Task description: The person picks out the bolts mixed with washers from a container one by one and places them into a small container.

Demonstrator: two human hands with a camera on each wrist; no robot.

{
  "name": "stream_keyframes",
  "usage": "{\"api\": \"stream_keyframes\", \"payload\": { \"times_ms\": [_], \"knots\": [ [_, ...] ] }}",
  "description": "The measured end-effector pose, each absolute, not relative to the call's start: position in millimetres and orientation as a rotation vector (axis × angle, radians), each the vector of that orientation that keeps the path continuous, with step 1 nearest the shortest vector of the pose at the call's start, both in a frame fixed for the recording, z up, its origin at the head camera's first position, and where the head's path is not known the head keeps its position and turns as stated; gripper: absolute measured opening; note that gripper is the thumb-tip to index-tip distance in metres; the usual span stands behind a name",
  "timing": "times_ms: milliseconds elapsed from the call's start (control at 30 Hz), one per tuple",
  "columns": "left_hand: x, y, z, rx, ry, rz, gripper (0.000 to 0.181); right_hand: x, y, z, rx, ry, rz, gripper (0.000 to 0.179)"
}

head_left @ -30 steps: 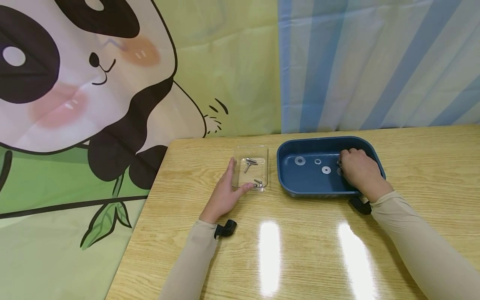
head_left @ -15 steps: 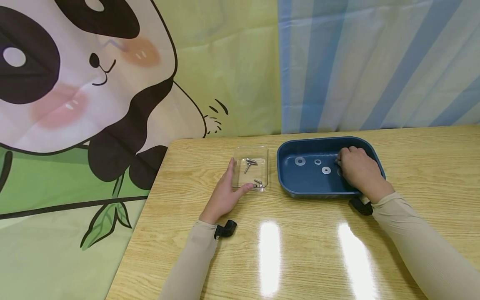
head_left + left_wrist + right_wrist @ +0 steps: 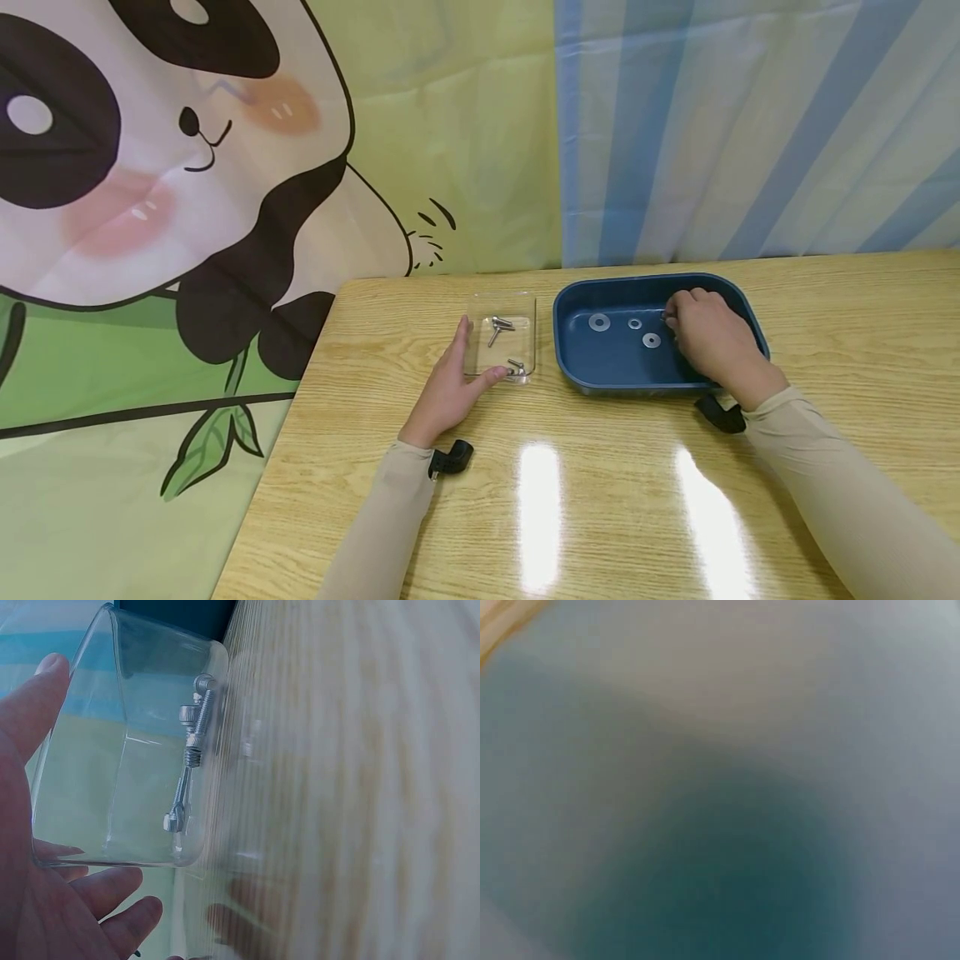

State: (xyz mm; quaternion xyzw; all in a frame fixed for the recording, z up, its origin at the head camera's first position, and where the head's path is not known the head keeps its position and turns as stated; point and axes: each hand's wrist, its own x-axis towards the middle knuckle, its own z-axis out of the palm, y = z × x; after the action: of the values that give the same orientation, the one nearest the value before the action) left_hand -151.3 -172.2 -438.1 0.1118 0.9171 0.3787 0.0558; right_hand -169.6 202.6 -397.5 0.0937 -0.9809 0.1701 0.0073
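My left hand (image 3: 446,392) holds the corner of a clear plastic box (image 3: 535,333), its thumb at the near wall and its fingers along the left side. Several metal screws (image 3: 191,742) lie on the bottom of this box. My right hand (image 3: 712,333) reaches into a blue tray (image 3: 637,385) with its fingers curled. A small metal piece (image 3: 664,317) shows at its fingertips, mostly hidden, so I cannot tell its kind. To the left of that hand, a large washer (image 3: 599,322), a small washer (image 3: 634,324) and another washer (image 3: 652,341) lie flat on the tray floor.
Box and tray stand side by side on a wooden table (image 3: 615,500), with a narrow gap between them. A printed curtain (image 3: 480,150) hangs behind the table's back edge. The right wrist view is a blur of blue and grey.
My right hand has shifted slightly left inside the tray, with the small metal piece at its fingertips. A washer seen beside its fingers earlier is now hidden. The left hand and box stay put.
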Motion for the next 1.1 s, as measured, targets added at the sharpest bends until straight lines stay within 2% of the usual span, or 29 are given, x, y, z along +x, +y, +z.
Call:
{"api": "stream_keyframes", "payload": {
  "times_ms": [533, 1100],
  "knots": [
    [-151, -174, -438, 0.339, 2.789, 1.153, 0.106, -159, 187, -383, 0.393, -3.008, 0.591, 0.017],
    [-151, -172, -438, 0.34, 2.784, 1.156, 0.102, -152, 172, -383, 0.441, -2.936, 0.614, 0.016]
  ]
}}
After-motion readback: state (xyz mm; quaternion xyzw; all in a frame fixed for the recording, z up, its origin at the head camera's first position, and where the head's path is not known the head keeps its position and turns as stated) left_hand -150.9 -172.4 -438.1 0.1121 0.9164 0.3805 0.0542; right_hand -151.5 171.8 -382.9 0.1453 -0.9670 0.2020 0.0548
